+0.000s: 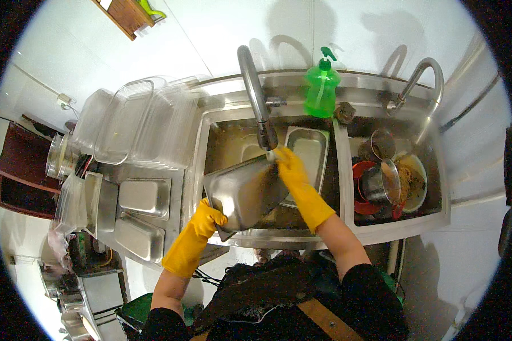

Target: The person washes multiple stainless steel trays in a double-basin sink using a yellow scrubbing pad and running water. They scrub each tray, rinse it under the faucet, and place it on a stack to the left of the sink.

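Both hands wear yellow rubber gloves. My left hand [208,219] grips the near left rim of a deep stainless-steel food pan [247,192], which is tilted over the left sink basin [199,170]. At the pan's upper right edge, just under the spout of the gooseneck faucet [256,93], is my right hand [289,166]; its fingertips are partly hidden, so its hold cannot be told. A shallower steel pan [309,147] lies in the basin, partly behind my right hand. Brownish wet marks show on the deep pan's surface.
The right basin [345,183] holds a steel pot [373,183], a red bowl [367,207] and a white bowl [419,170]. A green soap bottle [322,93] and a dark scrubber [344,112] stand behind. Left are steel pans [143,197], clear plastic containers [166,128] and a wire basket [126,123].
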`<state>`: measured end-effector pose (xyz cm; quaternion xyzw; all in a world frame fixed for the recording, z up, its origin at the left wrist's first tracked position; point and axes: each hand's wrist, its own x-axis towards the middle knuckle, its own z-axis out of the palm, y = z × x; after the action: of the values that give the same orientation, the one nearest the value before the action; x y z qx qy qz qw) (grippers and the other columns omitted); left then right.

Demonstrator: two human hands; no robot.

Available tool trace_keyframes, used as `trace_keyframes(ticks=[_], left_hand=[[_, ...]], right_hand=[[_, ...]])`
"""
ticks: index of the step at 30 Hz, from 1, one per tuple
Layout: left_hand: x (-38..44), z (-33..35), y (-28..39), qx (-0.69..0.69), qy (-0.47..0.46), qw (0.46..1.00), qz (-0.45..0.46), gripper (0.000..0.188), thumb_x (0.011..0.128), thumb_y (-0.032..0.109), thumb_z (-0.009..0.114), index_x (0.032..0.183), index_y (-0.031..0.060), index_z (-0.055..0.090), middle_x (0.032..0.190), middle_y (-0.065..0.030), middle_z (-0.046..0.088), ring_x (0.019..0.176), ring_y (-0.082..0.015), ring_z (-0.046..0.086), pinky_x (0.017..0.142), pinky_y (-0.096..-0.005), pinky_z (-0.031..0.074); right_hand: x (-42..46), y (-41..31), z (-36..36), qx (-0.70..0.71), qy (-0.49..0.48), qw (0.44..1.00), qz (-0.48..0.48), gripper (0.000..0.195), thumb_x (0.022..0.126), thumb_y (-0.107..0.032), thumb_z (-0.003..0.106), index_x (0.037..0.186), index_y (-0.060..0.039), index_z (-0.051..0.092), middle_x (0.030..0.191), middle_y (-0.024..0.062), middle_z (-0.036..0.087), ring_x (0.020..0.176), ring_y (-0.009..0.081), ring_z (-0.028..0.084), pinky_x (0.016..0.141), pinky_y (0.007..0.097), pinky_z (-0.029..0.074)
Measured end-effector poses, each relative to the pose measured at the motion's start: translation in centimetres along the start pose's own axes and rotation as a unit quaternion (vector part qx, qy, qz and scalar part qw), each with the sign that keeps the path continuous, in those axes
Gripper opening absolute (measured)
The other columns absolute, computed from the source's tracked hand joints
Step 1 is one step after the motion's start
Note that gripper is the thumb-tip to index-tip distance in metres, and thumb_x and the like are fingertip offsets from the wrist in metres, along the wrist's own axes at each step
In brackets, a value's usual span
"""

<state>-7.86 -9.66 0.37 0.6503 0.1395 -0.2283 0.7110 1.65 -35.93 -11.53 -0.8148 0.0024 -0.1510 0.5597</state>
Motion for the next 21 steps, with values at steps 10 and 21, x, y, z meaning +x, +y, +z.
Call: trace_keyframes(ticks=[10,21], left_hand=[[-3.3,7.1,4.0,0.806,-0.282,0.508,0.117,0.02,0.065,0.007,0.063,0.079,0.0209,0.065,0.084,-0.0018,0.067,0.081,-0.0266,0.063,0.066,-0.0375,0.045],[0.3,4.2,-1.8,0.807,-0.257,0.482,0.226,0.01,0.072,0.017,0.059,0.071,0.0192,0.069,0.077,-0.0027,0.068,0.077,-0.0241,0.065,0.074,-0.04,0.045]], right_hand=[[-4.1,4.7,-4.6,0.496,0.004,0.638,0.589,0.041,0.088,-0.045,0.051,0.111,-0.0104,0.056,0.108,0.0111,0.059,0.087,0.0287,0.059,0.068,0.0436,0.055],[-1.3,6.1,-2.6,0.678,-0.005,0.601,0.422,0.063,0.087,-0.061,0.046,0.126,-0.0114,0.05,0.12,0.01,0.058,0.105,0.0292,0.058,0.086,0.0461,0.051]])
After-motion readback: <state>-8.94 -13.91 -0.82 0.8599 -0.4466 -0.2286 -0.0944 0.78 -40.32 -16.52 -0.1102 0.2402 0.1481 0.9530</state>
